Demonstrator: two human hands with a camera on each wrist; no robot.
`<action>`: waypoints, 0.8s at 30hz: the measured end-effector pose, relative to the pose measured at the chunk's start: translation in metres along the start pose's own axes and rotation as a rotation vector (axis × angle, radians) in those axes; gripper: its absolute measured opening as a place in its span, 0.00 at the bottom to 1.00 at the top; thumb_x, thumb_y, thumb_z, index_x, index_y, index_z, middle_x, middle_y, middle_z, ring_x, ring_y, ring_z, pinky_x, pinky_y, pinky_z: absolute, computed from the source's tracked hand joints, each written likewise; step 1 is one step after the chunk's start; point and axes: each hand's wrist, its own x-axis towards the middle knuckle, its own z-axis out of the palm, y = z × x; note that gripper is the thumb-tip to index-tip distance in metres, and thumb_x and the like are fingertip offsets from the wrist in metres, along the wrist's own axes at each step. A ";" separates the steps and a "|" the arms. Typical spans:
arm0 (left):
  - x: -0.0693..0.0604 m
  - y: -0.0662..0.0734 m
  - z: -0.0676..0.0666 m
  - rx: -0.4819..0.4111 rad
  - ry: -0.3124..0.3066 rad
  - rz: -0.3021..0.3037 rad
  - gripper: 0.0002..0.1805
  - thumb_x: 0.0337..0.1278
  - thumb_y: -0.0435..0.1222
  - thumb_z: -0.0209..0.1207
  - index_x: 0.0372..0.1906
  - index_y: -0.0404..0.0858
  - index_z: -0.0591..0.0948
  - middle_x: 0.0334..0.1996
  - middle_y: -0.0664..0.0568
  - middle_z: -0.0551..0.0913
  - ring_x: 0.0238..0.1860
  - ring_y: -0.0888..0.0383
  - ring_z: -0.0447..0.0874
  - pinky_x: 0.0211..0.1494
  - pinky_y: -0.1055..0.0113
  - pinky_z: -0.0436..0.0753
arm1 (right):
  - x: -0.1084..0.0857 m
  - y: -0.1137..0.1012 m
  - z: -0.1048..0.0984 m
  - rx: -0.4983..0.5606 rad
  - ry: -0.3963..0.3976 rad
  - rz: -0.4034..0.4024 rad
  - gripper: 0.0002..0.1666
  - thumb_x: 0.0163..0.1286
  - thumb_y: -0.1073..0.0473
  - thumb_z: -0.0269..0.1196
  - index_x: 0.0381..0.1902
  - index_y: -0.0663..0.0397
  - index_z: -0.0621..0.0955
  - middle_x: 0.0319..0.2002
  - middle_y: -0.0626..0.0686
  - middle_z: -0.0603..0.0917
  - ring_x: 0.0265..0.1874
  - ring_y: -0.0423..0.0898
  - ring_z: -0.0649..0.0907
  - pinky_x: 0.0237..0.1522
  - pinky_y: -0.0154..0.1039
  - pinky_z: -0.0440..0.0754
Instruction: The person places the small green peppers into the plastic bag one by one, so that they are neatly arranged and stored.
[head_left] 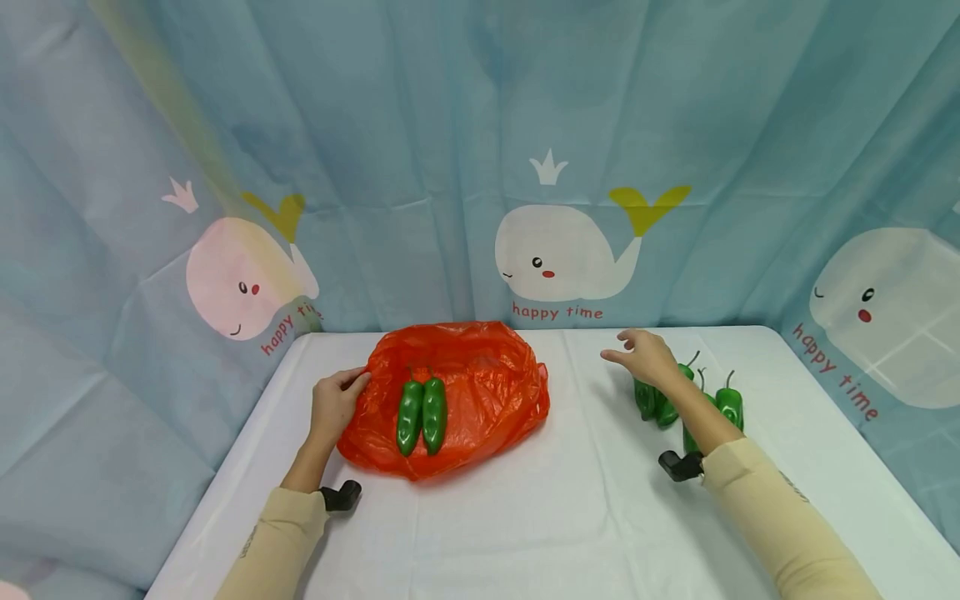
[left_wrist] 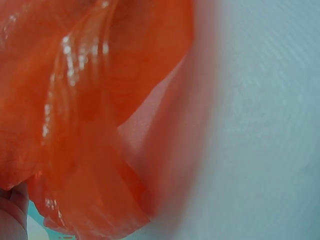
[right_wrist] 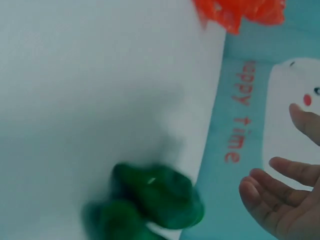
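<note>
A red plastic bag [head_left: 487, 417] lies spread on the white table, its mouth facing the near side. Two green peppers [head_left: 409, 417] rest side by side in it. At the bag's left edge my left hand [head_left: 334, 407] pinches the plastic between thumb and fingers; the left wrist view shows mostly red film [left_wrist: 85, 125] and a bit of that hand [left_wrist: 15, 212]. My right hand [head_left: 645, 358] hovers with spread fingers, holding nothing, above several more green peppers [head_left: 729, 407] on the right. In the right wrist view those peppers [right_wrist: 155, 195] are blurred, apart from the fingers.
A white cloth covers the table [head_left: 510, 533]. Behind it and at both sides hangs a blue curtain [head_left: 420, 150] with printed whales. Black wrist cameras [head_left: 342, 497] stick out from both sleeves. My right forearm partly covers the peppers on the right.
</note>
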 end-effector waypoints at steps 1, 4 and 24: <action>0.000 0.000 0.000 0.001 -0.002 -0.001 0.19 0.67 0.41 0.58 0.53 0.31 0.83 0.48 0.37 0.86 0.48 0.44 0.85 0.47 0.80 0.80 | 0.000 0.004 0.000 -0.015 -0.005 0.011 0.39 0.69 0.45 0.61 0.63 0.72 0.70 0.56 0.73 0.77 0.54 0.66 0.78 0.52 0.58 0.79; 0.000 -0.001 0.000 -0.002 -0.009 -0.015 0.19 0.67 0.41 0.58 0.53 0.31 0.83 0.49 0.37 0.86 0.50 0.43 0.84 0.55 0.59 0.84 | -0.001 0.013 -0.002 -0.062 -0.021 0.047 0.39 0.70 0.45 0.60 0.63 0.74 0.70 0.57 0.74 0.76 0.55 0.67 0.77 0.54 0.60 0.78; 0.002 0.000 0.000 0.005 -0.022 -0.007 0.19 0.67 0.40 0.58 0.54 0.30 0.82 0.50 0.36 0.85 0.51 0.42 0.83 0.57 0.49 0.81 | -0.007 0.038 0.010 -0.169 0.009 0.187 0.27 0.68 0.52 0.62 0.41 0.79 0.78 0.36 0.71 0.82 0.31 0.58 0.81 0.28 0.45 0.79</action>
